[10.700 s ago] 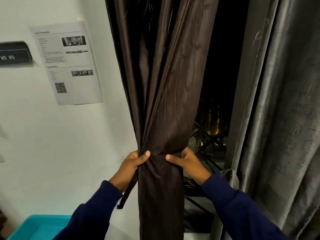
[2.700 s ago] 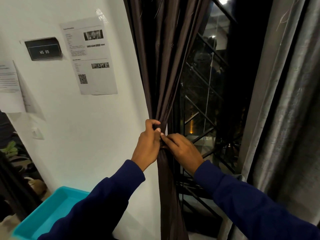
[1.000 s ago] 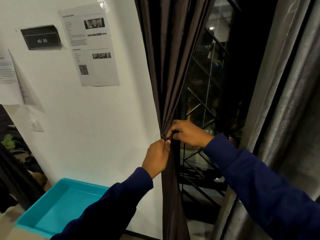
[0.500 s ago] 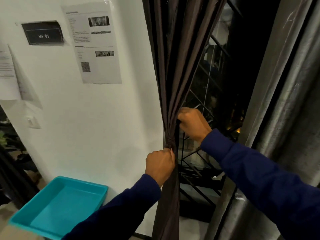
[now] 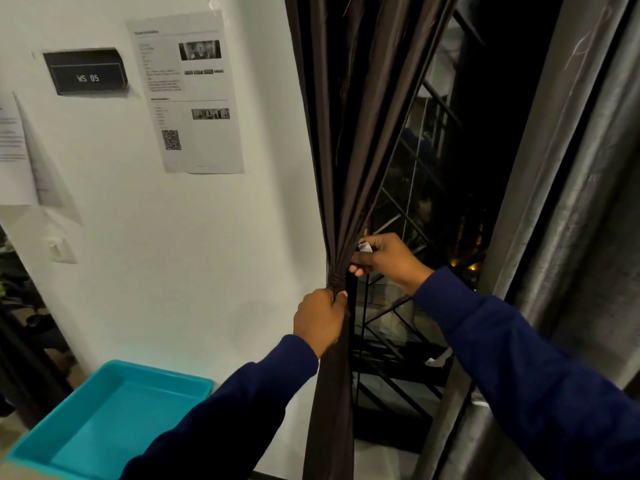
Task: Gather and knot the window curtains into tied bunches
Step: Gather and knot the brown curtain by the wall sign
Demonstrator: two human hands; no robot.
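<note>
Head view: teal tray (image 5: 114,410) low left, notice sheet (image 5: 194,98) on wall. Brown curtain (image 5: 349,150) gathered into tight bunch beside window edge. My left hand (image 5: 320,320) fist-gripped round bunch under cinch. My right hand (image 5: 388,258) pinching dark tie strip (image 5: 352,292) beside cinch. Grey curtain (image 5: 568,202) hangs far right.

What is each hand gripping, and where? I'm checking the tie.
Left hand grips the brown curtain just below its cinch; right hand pinches the tie strap's upper end.
</note>
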